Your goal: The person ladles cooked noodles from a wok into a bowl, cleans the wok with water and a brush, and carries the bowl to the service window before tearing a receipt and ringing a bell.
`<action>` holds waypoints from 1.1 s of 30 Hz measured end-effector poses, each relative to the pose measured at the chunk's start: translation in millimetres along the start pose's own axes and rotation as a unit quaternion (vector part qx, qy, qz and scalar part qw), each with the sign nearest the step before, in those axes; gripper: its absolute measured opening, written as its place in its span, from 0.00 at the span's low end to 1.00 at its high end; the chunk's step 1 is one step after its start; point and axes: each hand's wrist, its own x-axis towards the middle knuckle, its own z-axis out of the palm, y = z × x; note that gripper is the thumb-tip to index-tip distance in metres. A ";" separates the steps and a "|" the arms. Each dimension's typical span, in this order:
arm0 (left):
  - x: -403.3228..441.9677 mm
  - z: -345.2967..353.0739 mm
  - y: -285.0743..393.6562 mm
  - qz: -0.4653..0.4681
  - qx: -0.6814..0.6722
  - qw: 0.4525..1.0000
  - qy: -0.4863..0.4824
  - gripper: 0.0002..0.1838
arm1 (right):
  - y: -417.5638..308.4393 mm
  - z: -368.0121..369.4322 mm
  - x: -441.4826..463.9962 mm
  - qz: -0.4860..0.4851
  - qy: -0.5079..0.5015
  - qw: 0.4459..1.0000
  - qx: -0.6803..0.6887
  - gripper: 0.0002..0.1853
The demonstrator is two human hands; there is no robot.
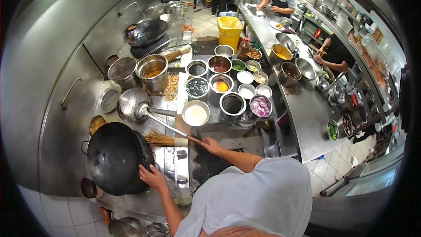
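My right hand (212, 146) is closed around the wooden end of a long-handled ladle (169, 125). The ladle's bowl lies over a perforated skimmer (128, 104) beyond the wok. Beside the near right rim of a large black wok (115, 158) is my left hand (153, 177), its fingers apart; I cannot tell how firmly they touch the rim. A bamboo wok brush (162, 139) lies between the wok and my right hand. Past the ladle stands a pot of white powder or liquid (195, 113).
Several metal pots, including one of sliced onions (260, 106), crowd the stand ahead. A pot of brown liquid (152, 72) stands beyond the skimmer. A yellow bin (229, 33) is behind. Along the steel counter (307, 127) at right, other people work.
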 end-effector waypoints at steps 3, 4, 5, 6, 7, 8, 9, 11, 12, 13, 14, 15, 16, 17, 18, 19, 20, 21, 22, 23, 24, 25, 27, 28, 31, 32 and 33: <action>-20.2 -3.3 22.8 0.110 -0.064 0.987 0.098 0.26 | 45.5 -17.1 -53.7 0.113 -0.018 0.993 -0.042 0.29; -28.4 -5.1 33.5 0.141 -0.095 0.981 0.098 0.25 | 42.9 -33.0 -83.3 0.163 -0.034 0.984 -0.063 0.29; -39.4 -5.5 44.9 0.151 -0.099 0.979 0.089 0.25 | 79.1 -31.9 -101.4 0.185 -0.024 0.979 -0.078 0.29; -52.4 -3.6 57.3 0.156 -0.152 0.975 0.049 0.25 | 131.2 -25.0 -118.5 0.211 -0.009 0.973 -0.091 0.29; -65.2 0.0 68.0 0.162 -0.205 0.965 0.004 0.24 | 162.6 -31.5 -139.9 0.256 -0.046 0.958 -0.121 0.29; -78.5 5.0 73.0 0.171 -0.223 0.957 -0.068 0.24 | 185.6 -39.4 -167.0 0.326 -0.063 0.937 -0.103 0.32; -90.7 12.5 74.2 0.180 -0.237 0.945 -0.139 0.23 | 201.6 -51.7 -201.3 0.271 -0.070 0.951 -0.134 0.33; -110.7 29.6 74.3 0.167 -0.246 0.896 -0.330 0.22 | 219.1 -68.1 -250.0 0.323 -0.060 0.935 -0.137 0.33; -121.2 38.4 71.6 0.164 -0.248 0.871 -0.390 0.23 | 224.5 -70.6 -266.4 0.429 -0.046 0.896 -0.104 0.31; -131.6 49.1 67.1 0.161 -0.248 0.843 -0.449 0.24 | 236.4 -70.8 -279.6 0.434 -0.036 0.895 -0.096 0.31; -140.4 60.4 62.4 0.170 -0.250 0.837 -0.456 0.24 | 248.7 -71.0 -291.9 0.467 -0.019 0.883 -0.051 0.28; -150.4 72.9 55.3 0.188 -0.197 0.824 -0.496 0.25 | 252.6 -75.5 -306.1 0.499 -0.003 0.866 -0.007 0.25; -162.4 85.0 48.4 0.203 -0.143 0.809 -0.533 0.25 | 255.6 -76.3 -317.4 0.494 0.009 0.870 -0.008 0.21; -171.7 102.1 37.4 0.231 -0.095 0.782 -0.571 0.26 | 251.9 -76.5 -327.4 0.500 0.012 0.866 -0.008 0.21; -181.1 107.2 36.7 0.241 -0.052 0.764 -0.596 0.26 | 250.9 -72.9 -336.9 0.499 0.038 0.864 0.056 0.19; -191.6 109.9 33.2 0.243 -0.009 0.749 -0.616 0.26 | 250.6 -72.9 -346.0 0.493 0.056 0.861 0.114 0.18; -207.9 130.3 9.8 0.274 -0.012 0.757 -0.593 0.27 | 263.0 -63.9 -351.8 0.463 0.050 0.877 0.117 0.18; -218.5 139.0 -2.7 0.260 0.002 0.739 -0.621 0.27 | 278.6 -58.7 -359.3 0.433 0.054 0.891 0.125 0.17; -230.2 150.6 -13.3 0.256 0.014 0.714 -0.652 0.26 | 272.0 -59.1 -371.0 0.436 0.077 0.882 0.162 0.18; -241.8 171.5 -44.4 0.283 -0.007 0.696 -0.660 0.26 | 262.8 -57.6 -382.1 0.440 0.108 0.868 0.204 0.20; -255.1 185.7 -68.0 0.307 0.015 0.695 -0.650 0.27 | 266.2 -58.7 -392.3 0.425 0.095 0.879 0.197 0.20; -259.1 189.9 -74.6 0.095 0.151 0.642 -0.746 0.28 | 274.2 -58.6 -405.6 0.410 0.083 0.888 0.190 0.20; -280.6 175.8 -70.4 0.077 0.230 0.603 -0.760 0.28 | 290.7 -61.2 -438.0 0.383 0.103 0.888 0.231 0.17; -295.3 170.1 -59.3 0.081 0.235 0.594 -0.765 0.28 | 336.2 -49.7 -461.6 0.330 0.126 0.862 0.363 0.14; -343.7 164.6 -29.8 0.098 0.229 0.569 -0.784 0.29 | 358.9 -58.8 -523.9 0.342 0.213 0.862 0.308 0.12; -360.0 163.3 -19.5 0.103 0.224 0.562 -0.790 0.29 | 365.2 -66.1 -548.5 0.341 0.222 0.857 0.316 0.12; -375.5 160.3 -11.5 0.109 0.222 0.555 -0.794 0.29 | 375.5 -71.1 -579.0 0.358 0.185 0.899 0.168 0.12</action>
